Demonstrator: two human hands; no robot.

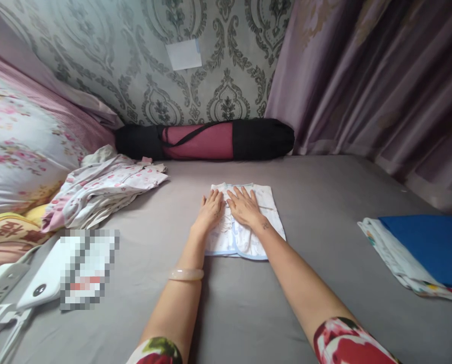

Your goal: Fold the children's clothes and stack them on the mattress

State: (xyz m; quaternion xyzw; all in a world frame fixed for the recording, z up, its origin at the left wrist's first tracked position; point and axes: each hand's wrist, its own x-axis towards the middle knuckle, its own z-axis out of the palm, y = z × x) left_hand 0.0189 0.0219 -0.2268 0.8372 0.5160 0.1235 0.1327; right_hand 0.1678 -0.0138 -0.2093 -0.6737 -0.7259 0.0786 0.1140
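Observation:
A small white garment (266, 222) with light blue trim lies flat on the grey sheet, its rounded lower edges toward me. It looks like a baby's top, with a faint print. My left hand (211, 208) rests flat on its left side, fingers stretched out and pointing away. Beside it, my right hand (244, 206) lies palm down on the upper middle, fingers spread. Neither hand grips the cloth. Part of the garment's front is hidden under both hands.
A black and maroon roll bag (199, 141) lies along the wall. On the left are crumpled printed clothes (104, 187), a white power bank (51, 273) and a power strip (4, 283). Folded blue cloth (431, 242) lies at the right. Purple curtains (343, 76) hang behind.

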